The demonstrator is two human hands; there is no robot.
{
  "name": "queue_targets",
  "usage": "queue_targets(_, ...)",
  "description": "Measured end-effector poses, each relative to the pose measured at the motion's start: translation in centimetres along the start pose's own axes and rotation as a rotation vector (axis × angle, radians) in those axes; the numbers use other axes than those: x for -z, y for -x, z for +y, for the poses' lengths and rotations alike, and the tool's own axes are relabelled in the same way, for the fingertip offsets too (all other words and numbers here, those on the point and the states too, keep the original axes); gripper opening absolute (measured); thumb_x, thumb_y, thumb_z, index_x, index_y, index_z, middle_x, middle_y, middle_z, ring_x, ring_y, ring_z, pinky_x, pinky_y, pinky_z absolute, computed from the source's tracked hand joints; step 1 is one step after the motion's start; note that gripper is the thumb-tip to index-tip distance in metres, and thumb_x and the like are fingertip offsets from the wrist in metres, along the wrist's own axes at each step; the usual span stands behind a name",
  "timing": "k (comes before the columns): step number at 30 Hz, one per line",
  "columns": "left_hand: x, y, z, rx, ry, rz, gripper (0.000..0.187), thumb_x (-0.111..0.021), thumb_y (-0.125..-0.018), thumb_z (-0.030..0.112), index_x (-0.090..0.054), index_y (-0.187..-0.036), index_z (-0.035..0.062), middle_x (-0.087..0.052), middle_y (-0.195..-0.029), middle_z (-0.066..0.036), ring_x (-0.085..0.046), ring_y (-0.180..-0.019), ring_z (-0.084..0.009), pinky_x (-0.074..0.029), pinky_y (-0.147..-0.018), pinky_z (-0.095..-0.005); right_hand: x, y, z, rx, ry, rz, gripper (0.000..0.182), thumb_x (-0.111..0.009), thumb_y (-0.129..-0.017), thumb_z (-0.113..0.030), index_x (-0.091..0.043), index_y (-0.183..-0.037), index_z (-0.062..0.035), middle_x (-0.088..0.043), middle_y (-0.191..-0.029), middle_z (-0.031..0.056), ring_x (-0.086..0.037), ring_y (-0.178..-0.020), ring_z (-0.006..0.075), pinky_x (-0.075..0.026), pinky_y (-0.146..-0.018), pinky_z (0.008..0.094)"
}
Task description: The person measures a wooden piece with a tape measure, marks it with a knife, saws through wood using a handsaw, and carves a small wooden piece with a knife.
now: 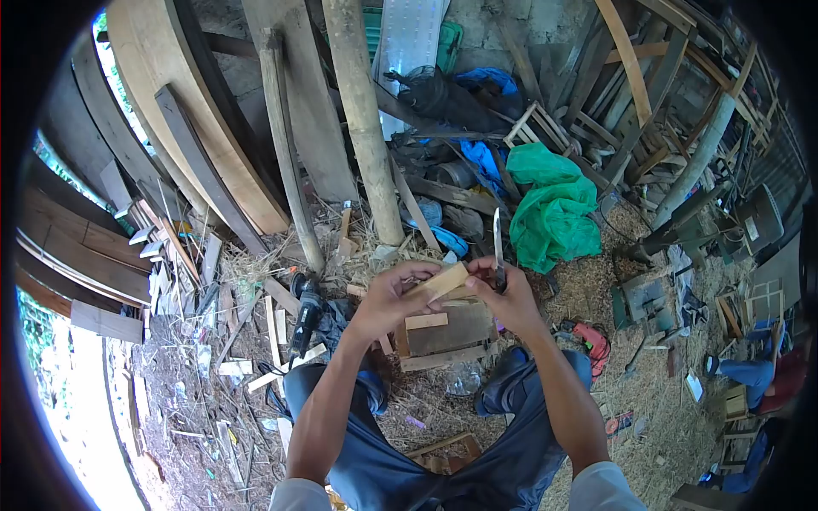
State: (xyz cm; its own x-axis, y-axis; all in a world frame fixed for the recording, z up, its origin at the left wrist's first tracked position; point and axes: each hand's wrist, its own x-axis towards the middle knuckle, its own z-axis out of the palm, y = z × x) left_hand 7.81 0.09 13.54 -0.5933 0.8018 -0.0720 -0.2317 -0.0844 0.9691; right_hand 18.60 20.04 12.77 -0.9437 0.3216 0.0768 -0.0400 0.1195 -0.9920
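My left hand [394,300] is closed around a short, pale wood block [445,282], held slantwise above my knees. A knife [498,243] stands almost upright in my right hand [511,305], blade pointing up and dark handle in the fist. The fingertips of that hand also reach the block's right end. Below both hands is a low wooden box or stool [452,339], partly hidden by them. On its left edge lies a small wood offcut [426,321].
A dark power tool [305,317] is left of my knees, a red power tool [590,342] right. Ahead are a bamboo post [366,128], leaning boards [183,102] and a green plastic sheet [554,204]. Shavings cover the ground. Another person's leg [743,371] shows far right.
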Motion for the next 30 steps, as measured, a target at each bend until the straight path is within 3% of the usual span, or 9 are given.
queue_targets(5, 0.3, -0.9, -0.7, -0.107, 0.098, 0.201, 0.034, -0.067, -0.09, 0.006, -0.055, -0.122, -0.001, -0.066, -0.1, -0.008, -0.066, -0.084, -0.0136, -0.054, -0.074, -0.0262, -0.7, 0.3, 1.1, 0.014, -0.033, -0.058, 0.024, -0.073, -0.085, -0.017, -0.062, -0.097, 0.0011, -0.063, -0.082, 0.0015, -0.056, -0.073, 0.0075, -0.043, -0.064, 0.0238)
queue_targets(7, -0.5, -1.6, -1.9, -0.133, 0.366, 0.293, 0.03, -0.07, -0.089, 0.01, -0.058, -0.115, 0.0011, -0.067, -0.099, -0.006, -0.063, -0.081, -0.0108, -0.051, -0.077, -0.0268, -1.8, 0.8, -1.1, -0.287, -0.003, -0.152, 0.027, -0.075, -0.083, -0.02, -0.061, -0.094, 0.0, -0.063, -0.081, 0.0015, -0.055, -0.07, 0.0071, -0.042, -0.061, 0.0252)
queue_targets(11, -2.1, -2.2, -3.2, -0.156, 0.339, 0.355, 0.03, -0.066, -0.092, 0.013, -0.057, -0.118, -0.0004, -0.065, -0.098, -0.006, -0.063, -0.08, -0.0113, -0.051, -0.077, -0.0268, -3.3, 1.1, 0.8, -0.069, 0.059, -0.109, 0.035, -0.077, -0.081, -0.028, -0.061, -0.096, -0.0018, -0.062, -0.078, 0.0012, -0.055, -0.069, 0.0073, -0.041, -0.059, 0.0259)
queue_targets(12, -2.2, -2.3, -3.2, -0.157, 0.288, 0.393, 0.03, -0.064, -0.094, 0.015, -0.056, -0.119, -0.0011, -0.064, -0.097, -0.006, -0.063, -0.079, -0.012, -0.052, -0.074, -0.0273, -3.3, 0.6, 1.2, 0.056, 0.175, -0.123, 0.034, -0.072, -0.087, -0.031, -0.063, -0.102, -0.0021, -0.059, -0.077, -0.0004, -0.053, -0.069, 0.0071, -0.041, -0.06, 0.0252)
queue_targets(19, -1.3, -1.6, -2.2, -0.178, 0.147, 0.254, 0.03, -0.054, -0.099, 0.016, -0.047, -0.121, -0.003, -0.059, -0.099, -0.011, -0.063, -0.072, -0.0144, -0.054, -0.058, -0.0274, -0.7, -0.5, 0.0, 0.028, 0.002, 0.016, 0.033, -0.052, -0.101, -0.029, -0.06, -0.117, -0.0017, -0.054, -0.076, -0.0023, -0.048, -0.069, 0.0075, -0.038, -0.062, 0.0242)
queue_targets(22, -2.1, -0.8, -1.9, -0.147, 0.093, 0.194, 0.026, -0.052, -0.1, 0.015, -0.045, -0.118, -0.0021, -0.057, -0.098, -0.011, -0.064, -0.071, -0.0149, -0.054, -0.056, -0.0273, -0.3, -0.4, 0.2, 0.071, -0.088, 0.039, 0.035, -0.051, -0.102, -0.026, -0.057, -0.126, -0.0017, -0.052, -0.075, 0.0, -0.05, -0.071, 0.0073, -0.041, -0.063, 0.0257)
queue_targets(25, -2.4, -0.7, -2.1, -0.141, 0.121, 0.155, 0.024, -0.051, -0.1, 0.014, -0.045, -0.117, -0.0016, -0.057, -0.097, -0.011, -0.064, -0.071, -0.0151, -0.054, -0.057, -0.0279, -0.6, 0.0, -0.7, 0.172, 0.22, 0.039, 0.039, -0.051, -0.101, -0.024, -0.053, -0.133, -0.0027, -0.063, -0.086, 0.0086, -0.056, -0.073, 0.013, -0.046, -0.068, 0.0301)
queue_targets(28, -2.3, -0.9, -2.0, -0.151, 0.133, 0.108, 0.024, -0.05, -0.1, 0.014, -0.044, -0.117, -0.0015, -0.057, -0.098, -0.011, -0.064, -0.071, -0.015, -0.055, -0.057, -0.0287, -1.1, 0.2, -1.4, 0.385, 0.319, -0.006, 0.046, -0.056, -0.098, -0.019, -0.047, -0.141, -0.0055, -0.062, -0.123, 0.0223, -0.062, -0.077, 0.0273, -0.049, -0.074, 0.0358)
queue_targets(30, -2.4, -1.0, -1.7, -0.147, 0.152, 0.101, 0.023, -0.05, -0.1, 0.014, -0.044, -0.117, -0.0013, -0.057, -0.098, -0.01, -0.063, -0.07, -0.0145, -0.053, -0.056, -0.0279, -1.1, 0.3, -1.8, 0.37, 0.346, -0.026, 0.048, -0.057, -0.097, -0.019, -0.046, -0.142, -0.006, -0.065, -0.114, 0.0217, -0.061, -0.073, 0.0259, -0.049, -0.071, 0.0356)
